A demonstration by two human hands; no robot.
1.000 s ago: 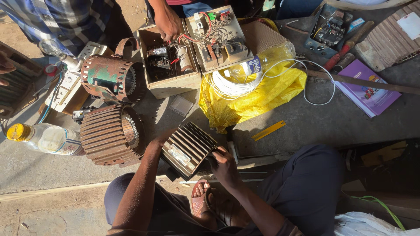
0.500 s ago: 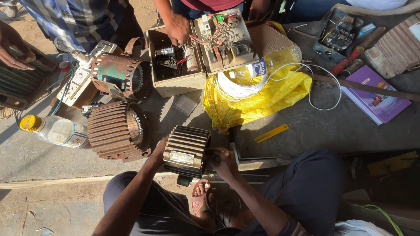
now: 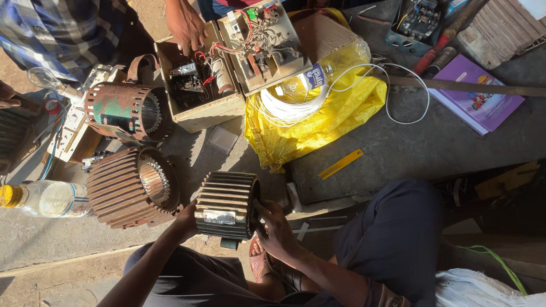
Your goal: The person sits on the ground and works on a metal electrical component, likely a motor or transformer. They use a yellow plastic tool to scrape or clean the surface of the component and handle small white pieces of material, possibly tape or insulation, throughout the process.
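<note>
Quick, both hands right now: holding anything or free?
Left hand: closed against the left side of the ribbed motor housing, steadying it.
Right hand: fingers on the housing's right open end, gripping it.

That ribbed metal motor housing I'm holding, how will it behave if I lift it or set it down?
The ribbed motor housing looks like thick cast metal, so probably heavy for its size and rigid. It is round, so it may roll if laid on its side. Both the left hand and right hand steady it; the fins should aid hold.
</note>
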